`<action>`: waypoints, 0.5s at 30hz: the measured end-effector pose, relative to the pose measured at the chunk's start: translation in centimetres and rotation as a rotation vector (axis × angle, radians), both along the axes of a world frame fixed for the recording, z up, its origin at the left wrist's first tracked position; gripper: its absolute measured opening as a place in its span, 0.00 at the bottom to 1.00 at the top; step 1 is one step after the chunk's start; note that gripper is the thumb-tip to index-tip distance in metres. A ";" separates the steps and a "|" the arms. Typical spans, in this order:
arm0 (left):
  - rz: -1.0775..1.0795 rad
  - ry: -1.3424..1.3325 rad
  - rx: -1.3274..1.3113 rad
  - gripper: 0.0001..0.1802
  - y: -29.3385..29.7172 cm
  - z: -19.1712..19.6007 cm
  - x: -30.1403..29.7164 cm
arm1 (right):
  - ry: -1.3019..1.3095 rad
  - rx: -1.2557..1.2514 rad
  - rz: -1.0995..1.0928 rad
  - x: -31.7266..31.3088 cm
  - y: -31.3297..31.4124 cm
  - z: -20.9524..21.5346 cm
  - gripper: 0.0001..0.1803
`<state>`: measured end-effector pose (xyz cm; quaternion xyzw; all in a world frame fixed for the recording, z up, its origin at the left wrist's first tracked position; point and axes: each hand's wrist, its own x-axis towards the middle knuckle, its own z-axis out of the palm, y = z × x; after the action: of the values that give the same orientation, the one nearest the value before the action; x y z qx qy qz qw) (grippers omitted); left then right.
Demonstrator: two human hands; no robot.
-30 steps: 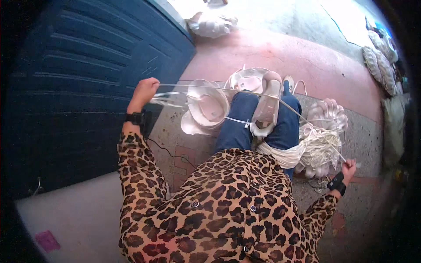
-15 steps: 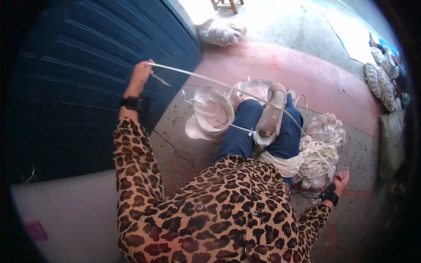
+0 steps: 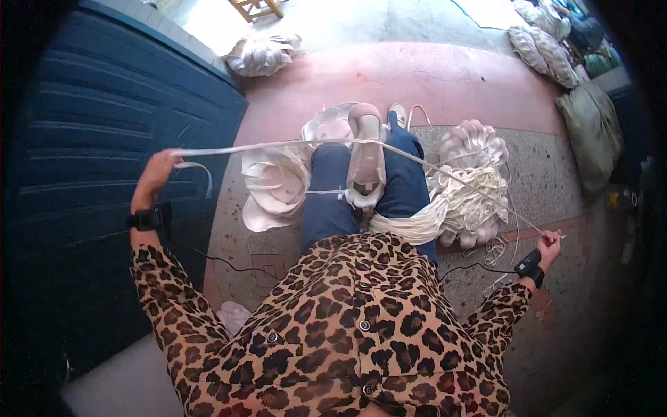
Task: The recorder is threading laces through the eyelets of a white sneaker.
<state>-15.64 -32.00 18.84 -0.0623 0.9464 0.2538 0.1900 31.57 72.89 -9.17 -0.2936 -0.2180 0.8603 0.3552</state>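
Note:
A long white shoelace (image 3: 271, 144) stretches nearly straight between my two hands. My left hand (image 3: 160, 169) is closed on it at the left, by the blue door, with a short tail hanging below. At the right, my right hand (image 3: 549, 244) pinches the other stretch of the lace, and a small pale tip sticks out past the fingers. The lace crosses the upper part of a pale pink-and-white shoe (image 3: 367, 156) held upright between my knees. A bundle of white laces (image 3: 417, 226) drapes over my right thigh.
More pale shoe parts (image 3: 278, 184) lie left of my legs. At the right is a stack of shoe uppers (image 3: 472, 146) with tangled laces. A dark blue door (image 3: 139, 118) stands at left. Farther off are a wrapped bundle (image 3: 264, 55), a wooden stool (image 3: 256, 8) and a grey-green sack (image 3: 590, 135).
The view has shifted, with the legs and shoe now farther left in it. Both hands remain spread wide, and the lace now runs flatter across the shoe.

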 end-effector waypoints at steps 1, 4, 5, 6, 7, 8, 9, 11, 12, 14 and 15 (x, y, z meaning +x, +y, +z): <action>0.035 -0.068 0.132 0.21 -0.4 -0.8 0.9 | -0.016 0.010 -0.034 0.6 0.2 0.1 0.14; 0.104 -0.081 0.635 0.22 1.3 -0.3 5.4 | -0.076 -0.016 -0.054 -1.2 -1.4 1.4 0.13; 0.124 -0.043 0.826 0.22 3.5 -0.1 5.7 | -0.060 0.030 -0.003 -0.7 -1.2 2.1 0.13; 0.137 0.003 1.002 0.21 4.6 0.1 5.6 | -0.042 0.079 0.052 -0.4 -0.9 2.7 0.12; 0.142 0.047 1.169 0.21 5.9 0.7 5.7 | -0.066 0.116 0.071 -1.2 -1.7 2.9 0.11; 0.137 0.100 1.315 0.20 6.8 1.7 5.7 | -0.109 0.166 0.102 -3.0 -3.2 2.9 0.11; 0.123 0.127 1.420 0.19 6.7 2.7 5.1 | -0.173 0.230 0.131 -5.1 -5.2 3.1 0.10; 0.096 0.177 1.638 0.17 6.1 4.6 4.5 | -0.326 0.379 0.234 -11.3 -11.5 5.2 0.11; 0.125 0.185 1.637 0.18 5.3 5.9 3.8 | -0.433 0.478 0.319 -14.2 -15.3 6.3 0.11; 0.207 0.205 1.532 0.19 4.3 8.1 2.9 | -0.625 0.673 0.541 -19.8 -22.6 7.6 0.13; 0.252 0.215 1.441 0.20 3.9 8.5 2.4 | -0.675 0.761 0.664 -22.1 -26.2 8.2 0.15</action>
<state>-13.23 -28.11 27.36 -0.0051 0.5442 0.8368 0.0595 9.52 46.72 -0.98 -0.3189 -0.6907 0.6463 0.0593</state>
